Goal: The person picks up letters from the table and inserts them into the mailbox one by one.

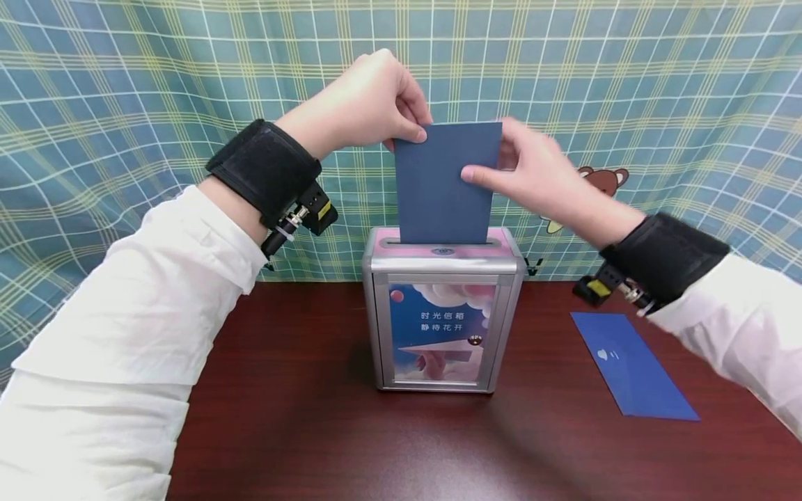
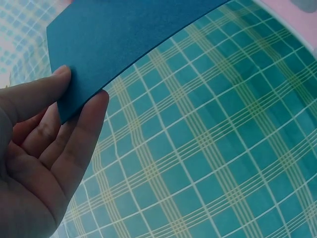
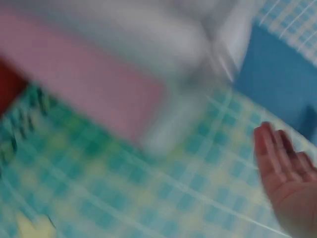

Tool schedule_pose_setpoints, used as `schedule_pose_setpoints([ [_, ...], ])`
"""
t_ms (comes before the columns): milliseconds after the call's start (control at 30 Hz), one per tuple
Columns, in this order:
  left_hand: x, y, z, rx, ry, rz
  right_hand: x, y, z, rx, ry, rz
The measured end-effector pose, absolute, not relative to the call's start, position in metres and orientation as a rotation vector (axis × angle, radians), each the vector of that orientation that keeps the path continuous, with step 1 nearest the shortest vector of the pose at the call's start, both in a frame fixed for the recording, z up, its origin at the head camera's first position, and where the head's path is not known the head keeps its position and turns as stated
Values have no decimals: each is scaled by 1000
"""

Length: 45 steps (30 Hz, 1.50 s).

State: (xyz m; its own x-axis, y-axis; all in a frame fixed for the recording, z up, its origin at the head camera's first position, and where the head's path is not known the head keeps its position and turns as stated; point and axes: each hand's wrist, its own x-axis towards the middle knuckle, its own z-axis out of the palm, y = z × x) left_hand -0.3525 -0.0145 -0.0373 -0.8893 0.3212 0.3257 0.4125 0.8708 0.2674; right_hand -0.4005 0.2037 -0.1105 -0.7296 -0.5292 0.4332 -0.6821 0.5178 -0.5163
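Blue envelope (image 1: 441, 184) in slot, box (image 1: 442, 316) reading 时光信箱 静待花开

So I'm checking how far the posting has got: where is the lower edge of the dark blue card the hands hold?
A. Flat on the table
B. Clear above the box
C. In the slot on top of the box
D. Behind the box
C: the dark blue card stands upright with its lower edge in the slot of the box, both hands pinching its top.

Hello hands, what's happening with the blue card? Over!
Left hand pinches blue card at top corner. Right hand holds its right edge. Card upright, bottom in box slot. Nothing blocking slot.
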Motion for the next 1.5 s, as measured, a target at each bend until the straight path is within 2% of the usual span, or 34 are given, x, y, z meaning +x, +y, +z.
schedule_pose_setpoints([
  [167, -354, -14, -46, -569, -2813, -523, -394, 202, -70, 1215, -2431, 489],
  [333, -356, -12, -53, -607, -2848, -535, -392, 190, -48, 1313, -2534, 151],
  [467, -358, -11, -63, -640, -2871, -549, -392, 182, -50, 1353, -2574, 40],
  [767, -359, -14, -96, -674, -2966, -500, -392, 183, -85, 1471, -2585, 109],
  [900, -352, -17, -112, -665, -3022, -457, -396, 202, -95, 1351, -2650, 117],
  [1033, -337, -25, -132, -541, -3087, -449, -407, 230, -106, 1158, -2727, 132],
  [1200, -328, -48, -166, -404, -3062, -652, -432, 271, -129, 960, -2797, 186],
  [1500, -322, -74, -241, -576, -3005, -1049, -466, 357, -191, 661, -3033, 243],
])
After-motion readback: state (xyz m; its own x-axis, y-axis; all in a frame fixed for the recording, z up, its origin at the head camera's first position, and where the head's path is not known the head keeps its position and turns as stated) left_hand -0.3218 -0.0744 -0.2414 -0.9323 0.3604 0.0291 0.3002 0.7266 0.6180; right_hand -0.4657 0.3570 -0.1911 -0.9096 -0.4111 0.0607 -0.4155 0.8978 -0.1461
